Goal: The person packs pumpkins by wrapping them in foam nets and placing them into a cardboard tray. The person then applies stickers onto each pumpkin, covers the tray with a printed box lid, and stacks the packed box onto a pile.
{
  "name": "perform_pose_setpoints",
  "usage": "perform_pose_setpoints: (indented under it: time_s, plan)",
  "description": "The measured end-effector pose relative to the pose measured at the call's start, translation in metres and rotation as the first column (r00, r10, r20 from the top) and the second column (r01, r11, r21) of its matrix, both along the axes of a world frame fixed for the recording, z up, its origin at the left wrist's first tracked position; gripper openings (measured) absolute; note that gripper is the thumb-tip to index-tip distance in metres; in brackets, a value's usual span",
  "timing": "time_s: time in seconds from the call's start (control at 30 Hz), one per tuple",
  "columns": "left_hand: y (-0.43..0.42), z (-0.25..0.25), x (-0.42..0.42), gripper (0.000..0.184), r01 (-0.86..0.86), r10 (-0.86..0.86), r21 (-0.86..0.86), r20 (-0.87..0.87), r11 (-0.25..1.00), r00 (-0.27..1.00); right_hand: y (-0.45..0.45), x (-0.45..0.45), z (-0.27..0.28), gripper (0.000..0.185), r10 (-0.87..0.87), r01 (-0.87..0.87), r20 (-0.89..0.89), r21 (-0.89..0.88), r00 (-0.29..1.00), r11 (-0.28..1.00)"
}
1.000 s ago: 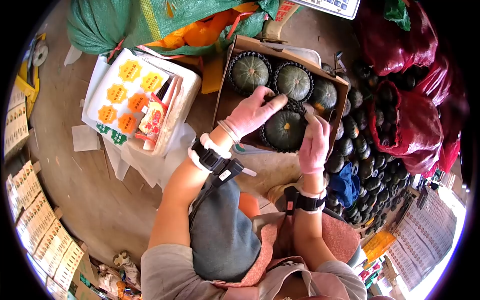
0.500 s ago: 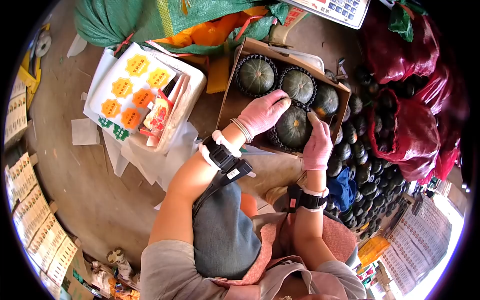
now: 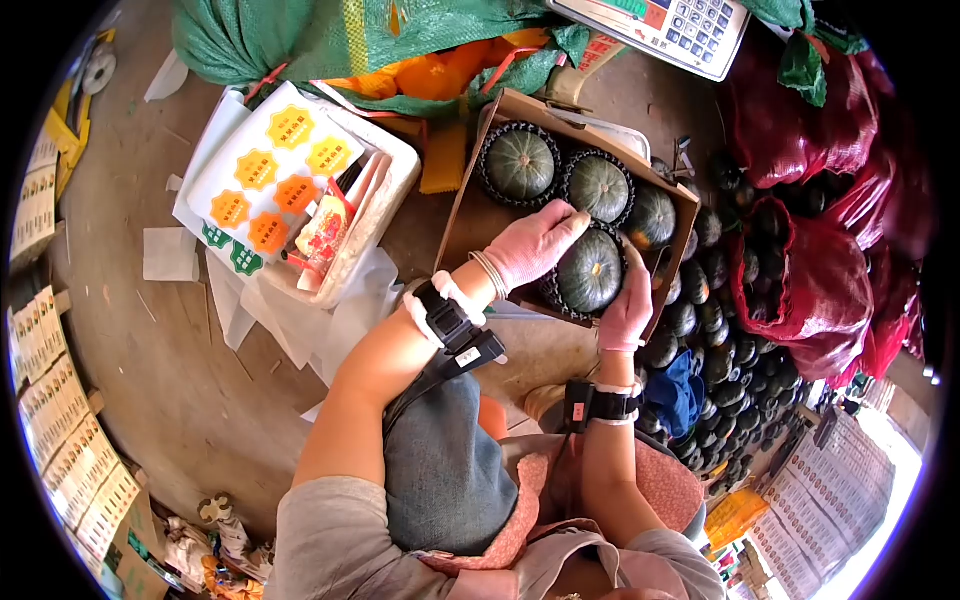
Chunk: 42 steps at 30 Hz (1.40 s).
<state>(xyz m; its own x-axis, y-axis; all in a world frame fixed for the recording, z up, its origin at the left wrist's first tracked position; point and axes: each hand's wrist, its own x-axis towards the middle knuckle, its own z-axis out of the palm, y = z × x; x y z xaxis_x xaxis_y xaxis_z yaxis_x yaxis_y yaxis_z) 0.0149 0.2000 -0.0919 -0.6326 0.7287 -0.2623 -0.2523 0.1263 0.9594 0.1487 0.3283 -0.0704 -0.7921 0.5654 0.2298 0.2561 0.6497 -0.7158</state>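
A cardboard box (image 3: 459, 221) holds several dark green squashes in black foam nets. At its near side sits one squash (image 3: 590, 271) in a black foam net (image 3: 556, 296), between my hands. My left hand (image 3: 535, 245), in a pink glove, is closed, thumb and finger pinched together at the net's upper left edge. In a matching glove, my right hand (image 3: 628, 308) curves along the squash's right side, fingers reaching down beside the box wall. Farther back are two netted squashes, and another squash (image 3: 652, 218) with an orange patch lies at the right.
Left of the box, a white foam box (image 3: 398, 175) carries sticker sheets (image 3: 262, 170) and a red packet. A green woven sack (image 3: 260, 45) of orange produce and a scale (image 3: 690, 30) are behind. Loose squashes (image 3: 715, 345) and red mesh bags (image 3: 810, 290) lie right.
The view has shifted slightly. Both hands stay at the near squash; the squash sits a little turned, and my right hand has slid lower along its side.
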Motion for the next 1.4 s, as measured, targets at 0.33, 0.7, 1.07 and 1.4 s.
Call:
perform_pose_setpoints:
  time_s: [0.33, 0.7, 1.07, 1.4]
  plan:
    - [-0.045, 0.058, -0.003, 0.075, 0.358, -0.316, 0.117, -0.278, 0.926, 0.907, -0.041, -0.027, 0.074, 0.129, 0.125, -0.126, 0.284, -0.017, 0.951, 0.992]
    - [-0.135, 0.02, -0.009, 0.068, -0.141, 0.074, -0.548, -0.143, 0.824, 0.987, -0.057, -0.112, 0.056, 0.088, 0.603, -0.428, 0.238, -0.514, 0.761, 0.743]
    - [-0.142, 0.006, -0.013, 0.064, -0.065, -0.004, -0.329, -0.206, 0.942, 0.979, -0.078, -0.122, 0.055, 0.083, 0.52, -0.489, 0.718, -0.283, 0.463, 0.825]
    - [-0.144, 0.0, -0.01, 0.06, -0.062, 0.0, -0.306, -0.198, 0.95, 0.98, -0.121, -0.121, 0.039, 0.089, 0.063, -0.124, 0.705, 0.035, 0.707, 0.992]
